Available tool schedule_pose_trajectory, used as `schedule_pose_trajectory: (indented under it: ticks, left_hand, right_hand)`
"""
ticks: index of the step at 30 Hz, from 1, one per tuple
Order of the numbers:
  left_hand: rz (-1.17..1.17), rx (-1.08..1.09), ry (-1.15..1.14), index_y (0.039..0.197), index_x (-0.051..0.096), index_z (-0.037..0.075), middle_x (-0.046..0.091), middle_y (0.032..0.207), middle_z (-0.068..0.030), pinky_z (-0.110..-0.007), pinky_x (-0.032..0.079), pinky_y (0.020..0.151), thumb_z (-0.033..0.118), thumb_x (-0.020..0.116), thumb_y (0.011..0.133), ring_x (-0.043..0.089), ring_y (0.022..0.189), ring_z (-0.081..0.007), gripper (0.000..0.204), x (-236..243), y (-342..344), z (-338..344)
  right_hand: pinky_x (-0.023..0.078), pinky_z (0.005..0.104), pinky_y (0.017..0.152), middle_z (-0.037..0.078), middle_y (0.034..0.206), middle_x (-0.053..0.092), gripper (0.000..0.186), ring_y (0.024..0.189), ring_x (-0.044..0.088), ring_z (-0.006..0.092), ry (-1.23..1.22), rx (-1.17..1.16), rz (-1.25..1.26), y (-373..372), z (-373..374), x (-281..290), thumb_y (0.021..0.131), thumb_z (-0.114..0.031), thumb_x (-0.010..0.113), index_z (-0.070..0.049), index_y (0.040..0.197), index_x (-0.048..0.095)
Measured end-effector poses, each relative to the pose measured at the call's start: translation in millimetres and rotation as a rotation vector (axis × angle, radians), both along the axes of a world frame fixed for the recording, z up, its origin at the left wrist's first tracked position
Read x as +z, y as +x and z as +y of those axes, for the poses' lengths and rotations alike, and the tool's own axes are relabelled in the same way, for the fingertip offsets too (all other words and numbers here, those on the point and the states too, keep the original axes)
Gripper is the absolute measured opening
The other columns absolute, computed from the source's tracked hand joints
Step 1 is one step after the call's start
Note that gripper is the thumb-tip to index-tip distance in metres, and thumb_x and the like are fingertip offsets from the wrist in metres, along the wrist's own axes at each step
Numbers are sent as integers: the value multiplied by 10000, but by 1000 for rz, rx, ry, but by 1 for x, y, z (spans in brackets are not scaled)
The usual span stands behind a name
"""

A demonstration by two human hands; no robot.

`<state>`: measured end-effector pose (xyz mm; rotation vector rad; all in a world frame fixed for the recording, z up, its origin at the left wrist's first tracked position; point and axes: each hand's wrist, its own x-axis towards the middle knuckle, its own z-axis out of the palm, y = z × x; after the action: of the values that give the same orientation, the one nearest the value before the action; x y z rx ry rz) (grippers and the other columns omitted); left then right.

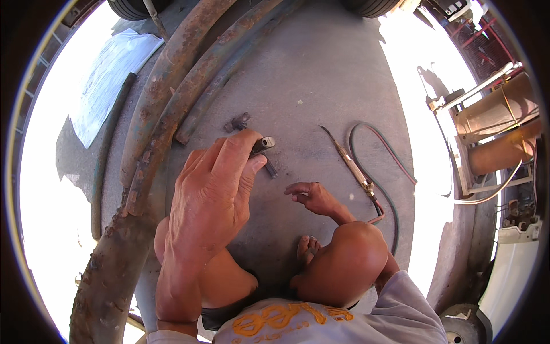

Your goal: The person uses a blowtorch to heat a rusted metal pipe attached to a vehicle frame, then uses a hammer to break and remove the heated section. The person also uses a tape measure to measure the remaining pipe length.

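Note:
My left hand point(215, 183) is raised over the concrete floor, its thumb and fingers pinching a small dark piece with a shiny metal end point(264, 144). A small hole shows in that end; the rest is hidden by the fingers. Beyond the hand, a rusty metal piece point(237, 122) lies on the floor. A short dark rod point(271, 168) shows just past my thumb; whether the two join behind the hand I cannot tell. My right hand point(312, 196) hangs by my right knee, fingers loosely stretched and holding nothing. Nearest to it lies a brass-coloured gas torch point(354, 165).
Twin hoses point(350, 137) loop from the torch. Long rusty pipes point(157, 109) curve along my left, with a thick pipe point(114, 269) close by. A pale sheet point(114, 74) lies far left. Orange-brown cylinders point(495, 114) rest in a frame at right. Tyres point(372, 4) stand at the far edge.

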<state>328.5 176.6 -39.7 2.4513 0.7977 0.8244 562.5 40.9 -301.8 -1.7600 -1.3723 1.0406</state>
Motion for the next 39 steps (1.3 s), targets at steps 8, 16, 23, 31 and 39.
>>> schedule_pose_trajectory:
  ticks: [8,16,23,31,39]
  left_hand:
    - [-39,47,-28,1195,600,70,723,961,-177,-448,566,742,178,768,997,722,855,-402,281,7,36,-7]
    - [-80,590,-238,1118,635,54,640,805,-140,-388,482,634,246,737,1026,600,675,-200,236,-20,-50,26]
    - [449,567,-1048,1176,644,-34,730,970,-265,-508,480,786,490,642,1051,701,861,-371,538,-218,-155,-25]
    - [889,511,-1502,1209,650,-28,734,1023,-261,-505,488,818,488,643,1051,703,919,-374,540,-358,-215,-213]
    - [787,771,-1493,1241,657,-23,737,1077,-257,-502,497,850,485,645,1051,705,977,-378,543,-327,-247,-268]
  right_hand:
    - [575,451,731,161,784,781,454,777,779,313,-186,-389,-377,134,-67,-7,993,-453,754,-2,952,789]
    - [537,570,903,248,1141,698,514,1080,690,455,-390,-369,-841,195,-168,-71,904,-300,824,-58,1299,600]
    - [543,495,832,176,1037,680,501,956,677,370,-498,-383,-405,187,-209,-93,929,-257,788,-68,1333,560]
    - [568,364,710,73,949,660,409,800,674,216,-530,-284,616,231,-196,-77,1007,-235,701,-74,1351,549]
    - [557,316,724,26,1001,640,382,821,656,155,-412,-245,713,249,-154,-91,1050,-251,642,-92,1385,550]
